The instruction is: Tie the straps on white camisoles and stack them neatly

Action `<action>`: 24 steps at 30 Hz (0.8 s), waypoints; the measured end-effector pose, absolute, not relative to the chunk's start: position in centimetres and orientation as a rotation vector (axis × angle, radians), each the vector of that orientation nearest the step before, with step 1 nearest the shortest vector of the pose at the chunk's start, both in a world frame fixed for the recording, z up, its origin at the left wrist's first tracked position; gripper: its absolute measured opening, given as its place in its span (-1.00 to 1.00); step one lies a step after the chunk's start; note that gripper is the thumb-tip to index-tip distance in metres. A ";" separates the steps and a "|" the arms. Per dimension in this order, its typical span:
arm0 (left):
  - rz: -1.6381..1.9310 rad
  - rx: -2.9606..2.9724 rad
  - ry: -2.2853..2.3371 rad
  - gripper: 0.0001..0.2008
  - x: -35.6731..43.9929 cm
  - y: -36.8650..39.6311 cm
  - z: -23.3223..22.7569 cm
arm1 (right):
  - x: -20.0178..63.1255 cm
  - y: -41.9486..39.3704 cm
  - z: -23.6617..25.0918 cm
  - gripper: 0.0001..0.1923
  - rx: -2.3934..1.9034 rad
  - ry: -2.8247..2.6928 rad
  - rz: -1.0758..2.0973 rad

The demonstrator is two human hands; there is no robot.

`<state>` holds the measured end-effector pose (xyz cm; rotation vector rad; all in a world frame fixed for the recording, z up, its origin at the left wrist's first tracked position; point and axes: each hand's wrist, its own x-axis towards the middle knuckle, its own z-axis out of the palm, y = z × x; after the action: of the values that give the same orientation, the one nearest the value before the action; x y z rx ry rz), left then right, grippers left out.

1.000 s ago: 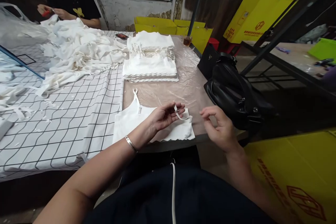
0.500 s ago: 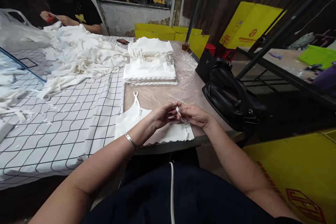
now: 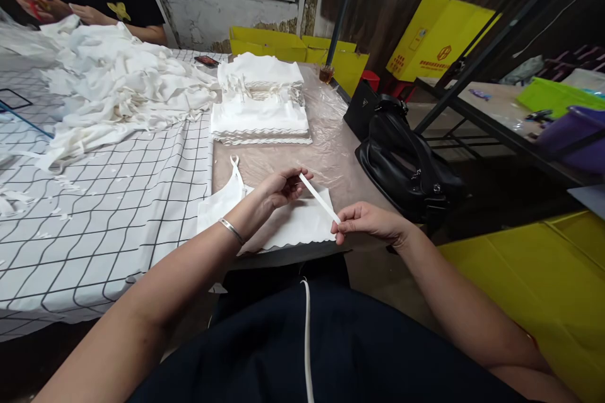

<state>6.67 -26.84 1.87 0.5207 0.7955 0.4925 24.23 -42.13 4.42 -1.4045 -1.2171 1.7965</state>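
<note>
The left hand (image 3: 283,189) pinches the upper end of a white strap (image 3: 319,198) at its fingertips, and the right hand (image 3: 362,223) grips the lower end, so it runs straight and slanting between them. It hangs above a white top (image 3: 288,233) lying flat at the desk's (image 3: 274,156) near edge. Behind the top sits a folded stack (image 3: 265,119); a black bag (image 3: 401,157) stands to the right
</note>
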 end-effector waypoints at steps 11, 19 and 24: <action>0.495 0.819 0.902 -0.83 5.8 -25.6 1.5 | 24.5 -42.8 4.4 -0.67 -1.363 -1.000 1.760; 0.453 2.155 1.159 -0.87 1.9 -27.7 0.2 | 24.8 -34.6 4.7 -0.88 -1.301 -0.762 1.336; 0.235 2.353 1.197 -0.79 2.4 -28.8 -0.2 | 23.7 -31.7 3.8 -0.86 -1.273 -0.622 1.414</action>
<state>2.35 -28.80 -0.17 2.3530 1.1975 0.2352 23.70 -31.73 3.76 -1.2731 -0.6219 1.4143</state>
